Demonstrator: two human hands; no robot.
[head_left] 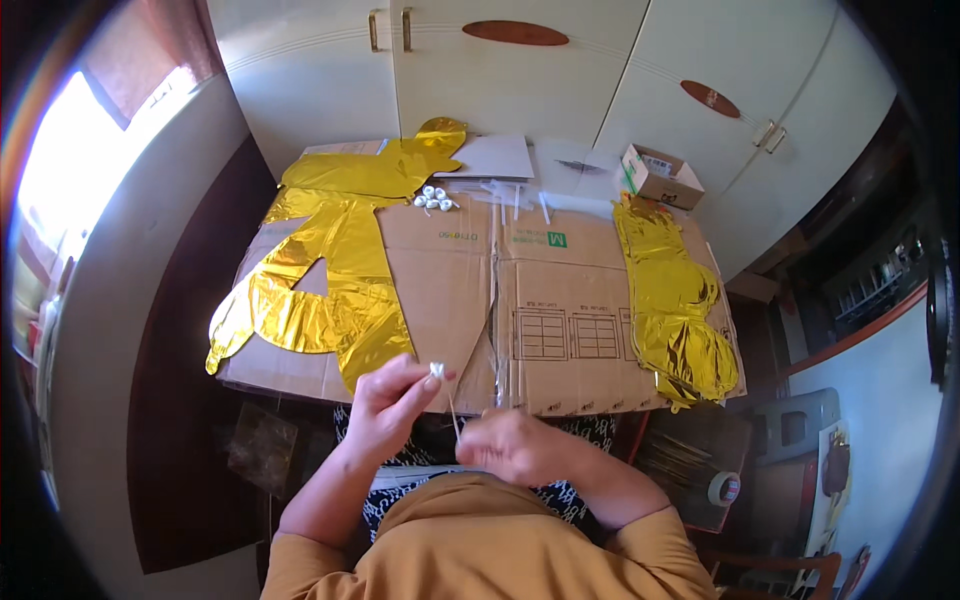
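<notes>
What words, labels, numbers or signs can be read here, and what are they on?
I won't quote wording; here is where print shows.
Cardboard: green lettering and a green square sign.
Same cardboard: black-lined tables, captions too small to read.
Small open box: dark print, too small to read.
Dark trousers: white letter-like pattern, partly hidden.

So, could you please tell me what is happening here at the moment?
A person's left hand pinches a small white bundle. A pale strand runs from it to the slightly blurred right hand, which grips it. Gold foil shapes lie on both sides of the cardboard beyond, with more white bundles near its far edge.
</notes>
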